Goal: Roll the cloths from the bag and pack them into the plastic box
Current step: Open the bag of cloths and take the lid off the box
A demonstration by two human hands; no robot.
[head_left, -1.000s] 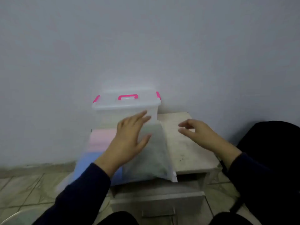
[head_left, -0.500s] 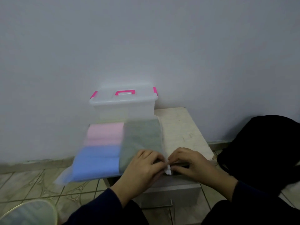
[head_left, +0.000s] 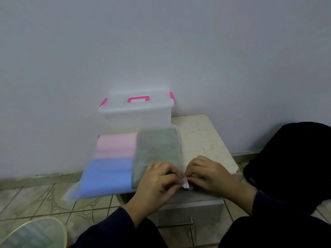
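The light is dim, soft and a bit blue, and no strong shadows are cast. No glare is seen. The bag of cloths [head_left: 123, 163] is smeared by blur on its left side. Straight lines are bent a little near the picture's edges.

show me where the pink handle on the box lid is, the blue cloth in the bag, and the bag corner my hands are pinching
pink handle [head_left: 138, 99]: head view, middle of its bar.
blue cloth [head_left: 107, 176]: head view, centre of its face.
bag corner [head_left: 185, 184]: head view, white tip between both hands.
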